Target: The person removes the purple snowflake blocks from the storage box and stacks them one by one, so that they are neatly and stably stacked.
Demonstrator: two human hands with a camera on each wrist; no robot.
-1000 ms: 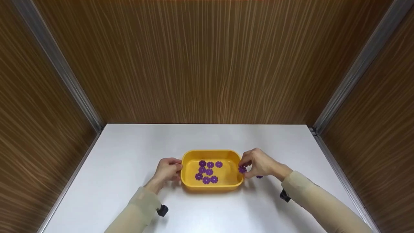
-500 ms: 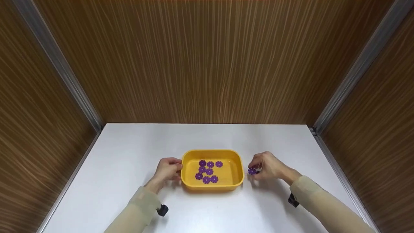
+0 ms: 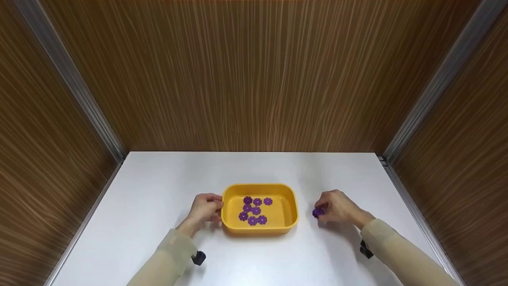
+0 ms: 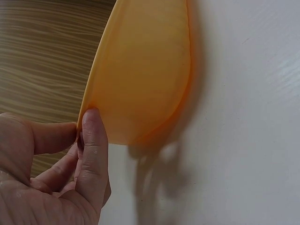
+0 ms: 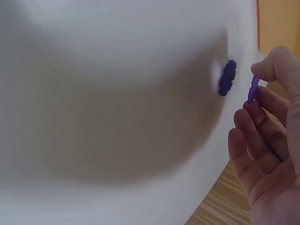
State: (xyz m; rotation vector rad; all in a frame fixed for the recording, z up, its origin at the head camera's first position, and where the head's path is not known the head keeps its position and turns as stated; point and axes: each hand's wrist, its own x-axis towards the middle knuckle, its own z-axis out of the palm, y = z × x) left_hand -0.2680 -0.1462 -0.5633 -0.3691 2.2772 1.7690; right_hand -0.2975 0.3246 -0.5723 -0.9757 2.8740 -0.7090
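Observation:
A yellow plastic tray (image 3: 281, 227) stands on the white table, with several purple flower-shaped discs (image 3: 256, 211) lying flat in its left and middle part. My left hand (image 3: 204, 208) pinches the tray's left rim between thumb and fingers; the tray wall (image 4: 140, 70) fills the upper part of the left wrist view. Right of the tray, my right hand (image 3: 337, 207) pinches one purple flower disc (image 5: 253, 89) on edge between thumb and fingertips. Another purple disc (image 5: 228, 78) lies on the table just beside the held one. In the head view the fingers partly hide both.
The white table (image 3: 166, 178) is enclosed by wood-grain panels (image 3: 254, 79) at the back and both sides, joined by grey metal corner rails (image 3: 432, 83). Dark wrist devices (image 3: 199, 258) sit under both sleeves.
My right hand has moved away from the tray's right edge, rightward and down to the table, still holding a purple disc. My left hand stays on the rim.

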